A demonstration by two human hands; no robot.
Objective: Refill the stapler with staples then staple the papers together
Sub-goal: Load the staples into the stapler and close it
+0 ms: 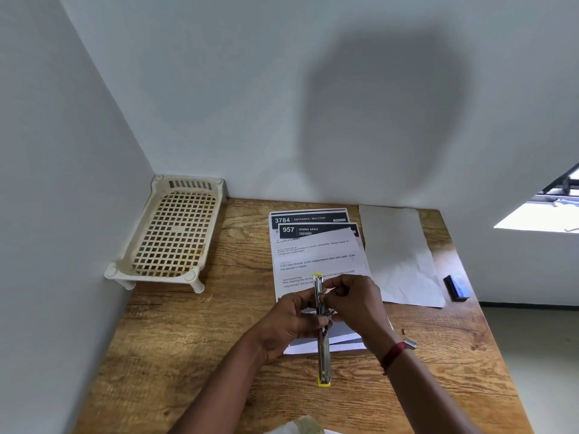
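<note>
A yellow-tipped metal stapler (323,355) is swung fully open, lying in a long line above the printed papers (316,255). My left hand (289,324) grips its middle from the left. My right hand (354,303) pinches at the upper half, fingertips on the staple channel; whether a staple strip is between them is hidden. A loose strip of staples (410,343) lies on the wooden table (194,355) just right of my right wrist. A blue staple box (457,287) sits near the table's right edge.
A cream plastic mesh tray (170,233) on short legs stands in the back left corner against the walls. A blank white sheet (401,255) lies right of the printed papers. A small staple fragment (404,332) rests near the loose strip.
</note>
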